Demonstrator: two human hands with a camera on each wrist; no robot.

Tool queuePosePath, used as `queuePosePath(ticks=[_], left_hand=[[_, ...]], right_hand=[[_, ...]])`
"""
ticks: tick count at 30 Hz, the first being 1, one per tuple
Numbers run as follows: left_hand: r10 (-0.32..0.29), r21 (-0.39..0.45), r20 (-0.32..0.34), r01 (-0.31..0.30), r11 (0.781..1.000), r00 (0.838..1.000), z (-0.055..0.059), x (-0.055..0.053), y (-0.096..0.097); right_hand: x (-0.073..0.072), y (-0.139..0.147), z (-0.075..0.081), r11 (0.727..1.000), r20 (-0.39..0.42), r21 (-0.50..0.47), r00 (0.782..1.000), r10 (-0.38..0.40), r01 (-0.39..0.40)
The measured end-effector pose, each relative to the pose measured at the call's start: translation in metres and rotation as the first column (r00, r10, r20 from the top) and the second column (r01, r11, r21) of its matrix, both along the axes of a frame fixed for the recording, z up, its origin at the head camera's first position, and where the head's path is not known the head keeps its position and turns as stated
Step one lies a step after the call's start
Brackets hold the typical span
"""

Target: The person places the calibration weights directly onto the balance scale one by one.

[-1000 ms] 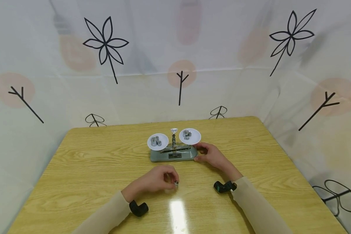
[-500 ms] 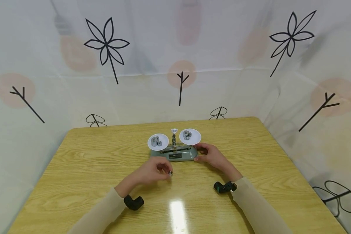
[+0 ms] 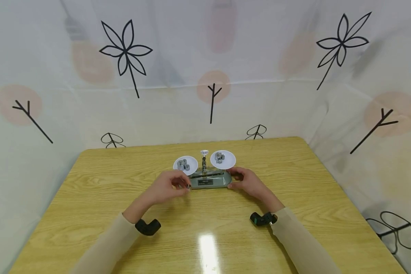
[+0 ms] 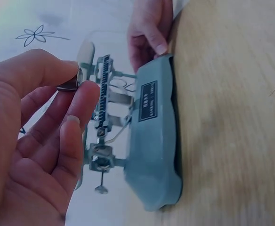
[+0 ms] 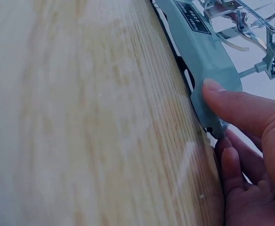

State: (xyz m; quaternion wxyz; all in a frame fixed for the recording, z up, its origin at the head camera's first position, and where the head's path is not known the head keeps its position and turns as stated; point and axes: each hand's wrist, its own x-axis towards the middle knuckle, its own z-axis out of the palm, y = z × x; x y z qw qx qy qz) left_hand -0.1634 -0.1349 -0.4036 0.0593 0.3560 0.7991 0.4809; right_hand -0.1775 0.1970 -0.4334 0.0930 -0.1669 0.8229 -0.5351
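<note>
A teal-grey two-pan balance [image 3: 210,182] stands on the table, its white left pan [image 3: 193,163] lower than its right pan [image 3: 230,160]. Several small metal weights [image 3: 183,165] sit in the left pan, and several smaller weights [image 3: 220,156] lie in the right one. My left hand [image 3: 162,188] pinches a small metal weight [image 4: 70,84] between thumb and fingers, in front of the base's left end. With thumb in front and fingers behind, my right hand [image 3: 250,184] holds the right end of the base, as the right wrist view shows.
The wood-grain table [image 3: 106,194] runs to a pale cloth wall [image 3: 168,114] with drawn flowers behind and at the sides. Each wrist wears a black camera [image 3: 148,227]. A bright light reflection lies on the table's near middle.
My left hand has moved left and away from me, carrying the pinched weight from the table's middle to the balance's left end. The right hand and balance have stayed put.
</note>
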Motion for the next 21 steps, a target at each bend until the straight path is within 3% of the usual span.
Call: queuePosePath(ticks=[14, 21], left_hand=[[0.121, -0.011, -0.038, -0.121, 0.993, 0.992, 0.017, -0.01, -0.016], [0.177, -0.043, -0.089, -0.182, 0.982, 0.98, 0.022, -0.015, -0.016]], right_hand=[[0.0, 0.0, 0.001, 1.0, 0.003, 0.003, 1.0, -0.004, 0.004], [0.001, -0.001, 0.002, 1.0, 0.009, 0.003, 1.0, -0.004, 0.004]])
